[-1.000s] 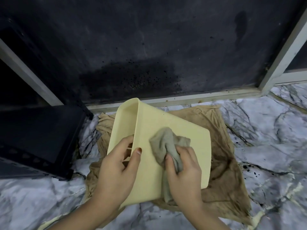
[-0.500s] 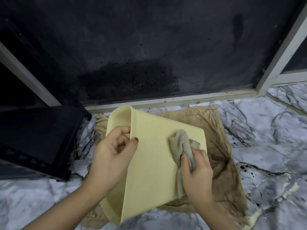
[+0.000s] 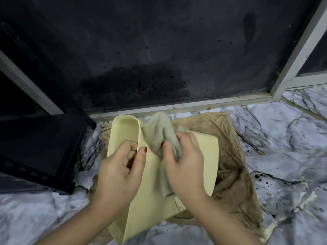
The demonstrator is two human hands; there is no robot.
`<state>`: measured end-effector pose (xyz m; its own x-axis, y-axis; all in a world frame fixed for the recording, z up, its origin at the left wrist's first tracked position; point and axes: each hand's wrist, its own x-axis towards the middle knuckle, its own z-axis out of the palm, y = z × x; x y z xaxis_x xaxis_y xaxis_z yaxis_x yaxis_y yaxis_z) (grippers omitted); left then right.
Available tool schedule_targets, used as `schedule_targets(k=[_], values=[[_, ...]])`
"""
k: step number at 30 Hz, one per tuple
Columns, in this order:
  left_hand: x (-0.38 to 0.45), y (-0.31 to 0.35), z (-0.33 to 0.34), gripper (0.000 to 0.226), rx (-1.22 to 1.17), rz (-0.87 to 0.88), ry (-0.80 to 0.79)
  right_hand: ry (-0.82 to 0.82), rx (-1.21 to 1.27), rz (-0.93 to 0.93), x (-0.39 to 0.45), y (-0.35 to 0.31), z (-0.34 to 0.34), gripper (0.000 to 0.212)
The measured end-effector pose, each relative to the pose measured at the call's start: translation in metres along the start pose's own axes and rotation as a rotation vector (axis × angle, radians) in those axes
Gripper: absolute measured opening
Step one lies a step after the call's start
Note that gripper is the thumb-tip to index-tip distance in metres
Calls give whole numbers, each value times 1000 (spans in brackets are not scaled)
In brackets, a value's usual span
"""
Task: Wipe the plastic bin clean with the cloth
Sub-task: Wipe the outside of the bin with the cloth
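A pale yellow plastic bin (image 3: 203,165) lies tipped on its side over the floor, its open mouth facing left and its outer wall facing up. My left hand (image 3: 118,172) grips the bin's rim, fingers curled inside and thumb on the outer wall. My right hand (image 3: 184,165) is closed on a crumpled grey cloth (image 3: 159,131) and presses it against the outer wall near the far rim. Part of the cloth hangs down under my palm. A few dark specks dot the bin's far right corner.
A stained brown rag (image 3: 235,174) is spread on the marble floor (image 3: 286,147) beneath the bin. A black box (image 3: 35,151) sits close on the left. A dark wall panel (image 3: 150,50) with a pale frame (image 3: 194,103) stands just behind.
My right hand has swept the cloth from the bin's right edge up and left toward the far rim. The left hand has kept its grip on the rim.
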<state>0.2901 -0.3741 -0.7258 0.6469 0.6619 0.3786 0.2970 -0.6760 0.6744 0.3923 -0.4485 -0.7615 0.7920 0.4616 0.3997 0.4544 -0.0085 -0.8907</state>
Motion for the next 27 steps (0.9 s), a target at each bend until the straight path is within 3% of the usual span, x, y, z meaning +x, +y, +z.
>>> schedule_targets(k=[3, 6, 9, 14, 19, 24, 27], values=[[1, -6, -2, 28, 17, 8, -18, 46, -76, 105, 31, 22, -10, 13], [3, -11, -3, 30, 32, 19, -20, 80, -153, 326, 44, 71, -27, 10], [3, -13, -4, 30, 28, 21, -18, 159, -171, 540, 45, 113, -46, 22], [4, -15, -5, 32, 34, 25, -28, 312, -141, 751, 19, 139, -54, 22], [1, -16, -3, 41, 30, 54, -23, 318, -162, 495, -17, 99, -36, 26], [3, -9, -1, 23, 46, 107, -32, 151, -39, 165, -10, 27, -15, 14], [3, -8, -3, 16, 76, 158, -55, 60, -22, 116, 9, 2, -17, 6]])
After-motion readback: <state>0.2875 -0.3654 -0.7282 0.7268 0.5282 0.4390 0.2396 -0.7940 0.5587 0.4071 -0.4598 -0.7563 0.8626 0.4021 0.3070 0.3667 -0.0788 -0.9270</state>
